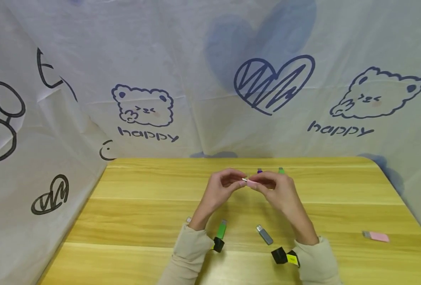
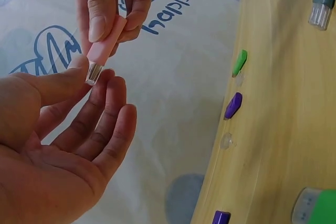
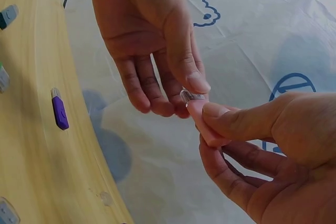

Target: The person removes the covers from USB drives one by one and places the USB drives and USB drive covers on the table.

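Both hands meet over the far part of the table around a pink USB flash drive (image 2: pixel 105 48) with a clear cap (image 2: pixel 93 74) over its metal plug. My right hand (image 1: pixel 279 192) pinches the pink body between thumb and fingers. At the other end, the thumb and fingertips of my left hand (image 1: pixel 217 192) pinch the capped plug, its remaining fingers loosely spread. Seen from the right wrist, the clear cap (image 3: pixel 185 96) is partly hidden behind the left thumb.
On the wooden table (image 1: pixel 143 221) lie a green flash drive (image 1: pixel 222 228) and a grey one (image 1: pixel 264 235) between the forearms. Another pink drive (image 1: pixel 379 236) lies far right. Beyond the hands are a purple drive (image 1: pixel 259 170) and a green one (image 1: pixel 281 170), near a printed cloth (image 1: pixel 203 118).
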`<state>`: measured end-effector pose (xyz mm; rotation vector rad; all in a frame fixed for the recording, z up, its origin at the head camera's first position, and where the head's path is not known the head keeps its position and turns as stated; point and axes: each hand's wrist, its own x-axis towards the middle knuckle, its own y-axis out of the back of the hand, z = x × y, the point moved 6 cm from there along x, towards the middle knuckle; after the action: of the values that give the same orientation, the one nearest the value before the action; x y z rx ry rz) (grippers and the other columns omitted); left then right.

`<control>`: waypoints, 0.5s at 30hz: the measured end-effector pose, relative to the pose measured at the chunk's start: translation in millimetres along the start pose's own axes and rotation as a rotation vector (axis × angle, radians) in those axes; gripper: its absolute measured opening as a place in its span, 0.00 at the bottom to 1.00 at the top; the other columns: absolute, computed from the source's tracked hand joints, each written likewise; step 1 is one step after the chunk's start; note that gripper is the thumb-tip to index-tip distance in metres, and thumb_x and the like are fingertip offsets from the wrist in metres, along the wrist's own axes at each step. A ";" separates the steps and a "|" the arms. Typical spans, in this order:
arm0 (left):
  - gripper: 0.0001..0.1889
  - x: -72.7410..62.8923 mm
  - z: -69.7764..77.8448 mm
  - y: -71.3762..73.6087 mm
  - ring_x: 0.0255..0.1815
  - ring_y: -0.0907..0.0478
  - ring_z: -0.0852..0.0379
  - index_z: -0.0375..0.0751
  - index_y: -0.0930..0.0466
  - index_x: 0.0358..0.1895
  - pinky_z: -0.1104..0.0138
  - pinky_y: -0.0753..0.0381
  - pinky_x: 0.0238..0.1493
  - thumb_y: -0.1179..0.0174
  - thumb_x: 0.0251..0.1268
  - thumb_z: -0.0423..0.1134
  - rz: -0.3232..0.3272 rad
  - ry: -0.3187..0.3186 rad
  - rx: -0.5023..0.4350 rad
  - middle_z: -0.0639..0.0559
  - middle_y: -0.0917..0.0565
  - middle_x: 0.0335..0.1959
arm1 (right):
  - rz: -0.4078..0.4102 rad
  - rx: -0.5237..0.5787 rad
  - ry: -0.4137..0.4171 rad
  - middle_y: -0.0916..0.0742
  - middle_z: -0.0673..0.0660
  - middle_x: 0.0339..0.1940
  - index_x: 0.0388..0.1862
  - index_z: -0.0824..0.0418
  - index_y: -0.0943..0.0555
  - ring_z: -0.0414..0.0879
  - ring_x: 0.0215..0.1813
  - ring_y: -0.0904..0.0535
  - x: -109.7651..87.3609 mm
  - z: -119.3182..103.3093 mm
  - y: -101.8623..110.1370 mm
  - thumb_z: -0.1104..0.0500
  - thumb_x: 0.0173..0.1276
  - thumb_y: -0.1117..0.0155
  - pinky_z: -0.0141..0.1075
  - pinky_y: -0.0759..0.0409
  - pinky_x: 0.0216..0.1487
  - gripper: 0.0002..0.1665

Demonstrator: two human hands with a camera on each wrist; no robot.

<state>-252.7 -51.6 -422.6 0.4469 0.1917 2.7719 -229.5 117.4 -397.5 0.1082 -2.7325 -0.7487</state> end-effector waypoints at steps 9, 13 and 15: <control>0.06 -0.7 2.2 1.9 0.41 0.13 0.43 0.28 0.13 0.45 0.65 0.13 0.46 0.34 0.67 0.27 0.031 -0.005 0.020 0.35 0.12 0.41 | 0.006 0.018 0.018 0.09 0.57 0.40 0.42 0.63 0.10 0.50 0.40 0.10 0.6 -0.5 -3.8 0.63 0.66 0.25 0.40 0.12 0.41 0.06; 0.06 -1.1 4.0 2.7 0.41 0.12 0.40 0.27 0.13 0.44 0.65 0.13 0.45 0.34 0.67 0.26 0.035 -0.004 0.016 0.34 0.12 0.41 | 0.000 0.020 0.027 0.09 0.57 0.40 0.41 0.63 0.10 0.49 0.40 0.10 0.9 -0.8 -3.4 0.63 0.67 0.26 0.39 0.12 0.41 0.06; 0.06 -1.1 4.4 3.3 0.41 0.12 0.41 0.28 0.12 0.44 0.65 0.13 0.44 0.34 0.67 0.26 0.034 0.003 0.016 0.35 0.12 0.41 | -0.007 0.024 0.026 0.09 0.57 0.40 0.42 0.62 0.09 0.49 0.40 0.10 0.9 -0.7 -2.9 0.63 0.67 0.26 0.38 0.12 0.41 0.06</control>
<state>-251.3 -54.7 -418.1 0.4543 0.2096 2.8059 -230.2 114.4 -398.1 0.1325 -2.7179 -0.7116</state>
